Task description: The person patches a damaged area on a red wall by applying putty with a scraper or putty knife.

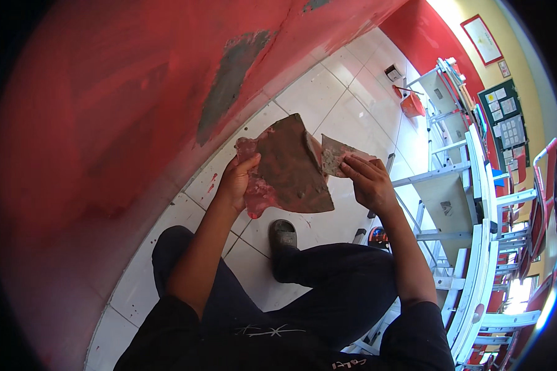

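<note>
My left hand [235,182] grips the pink-stained left edge of a broad flat board [291,167] smeared with grey-brown filler paste. In my right hand [368,179] is a small putty scraper [334,154], its flat blade crusted with grey and pink residue. The scraper's left edge is close to or against the board's right side, where a ridge of paste stands up; I cannot tell if they touch. Left of my hands rises a red wall [117,111] with a long grey filled patch [229,86].
White floor tiles [322,93], spotted with red near the wall, lie below. An orange bucket [412,105] and a dark tin [392,73] stand farther off. Stacked white-framed desks [445,204] line the right side. My shoe [283,235] is on the tiles.
</note>
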A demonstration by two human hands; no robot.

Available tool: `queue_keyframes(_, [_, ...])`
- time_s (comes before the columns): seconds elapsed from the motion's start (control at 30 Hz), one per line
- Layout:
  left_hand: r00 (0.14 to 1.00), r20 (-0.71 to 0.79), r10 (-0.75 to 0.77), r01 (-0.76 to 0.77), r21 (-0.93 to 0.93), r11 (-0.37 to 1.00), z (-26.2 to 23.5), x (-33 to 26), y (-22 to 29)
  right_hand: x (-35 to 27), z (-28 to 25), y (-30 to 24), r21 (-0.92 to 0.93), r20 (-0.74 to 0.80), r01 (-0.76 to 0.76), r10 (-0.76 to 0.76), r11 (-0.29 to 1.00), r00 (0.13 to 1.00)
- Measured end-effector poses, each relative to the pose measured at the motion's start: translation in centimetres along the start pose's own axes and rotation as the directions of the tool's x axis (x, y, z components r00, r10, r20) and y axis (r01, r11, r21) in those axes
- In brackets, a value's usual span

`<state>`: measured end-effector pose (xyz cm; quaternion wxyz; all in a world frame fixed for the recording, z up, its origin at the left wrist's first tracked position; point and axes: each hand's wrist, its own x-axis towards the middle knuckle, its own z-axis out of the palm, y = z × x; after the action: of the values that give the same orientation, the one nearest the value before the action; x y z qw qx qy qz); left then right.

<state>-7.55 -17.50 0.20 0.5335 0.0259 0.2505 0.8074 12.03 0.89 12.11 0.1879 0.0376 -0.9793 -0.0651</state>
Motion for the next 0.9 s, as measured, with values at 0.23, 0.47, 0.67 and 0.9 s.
queue_keyframes(0.23, [0.949,0.015,0.316,-0.315,0.138,0.939,0.0,-0.1,0.8,-1.3,-2.9,0.6,0.77,0.456,-0.626,0.794,-0.126,0.402])
queue_keyframes(0.47, [0.837,0.024,0.547,-0.535,0.252,0.807,2.1,-0.5,-1.1,-2.0,-3.0,-1.1,0.656,0.729,-0.659,0.534,-0.367,0.429])
queue_keyframes(0.67, [0.795,0.105,0.597,-0.59,0.361,0.723,3.4,-1.4,-2.0,-1.6,-0.3,-0.5,0.693,0.718,-0.561,0.509,-0.453,0.476])
queue_keyframes(0.9, [0.772,0.288,0.566,-0.617,0.551,0.561,3.6,-3.0,-1.2,0.9,-0.5,-1.2,0.736,0.677,-0.496,0.483,-0.461,0.556])
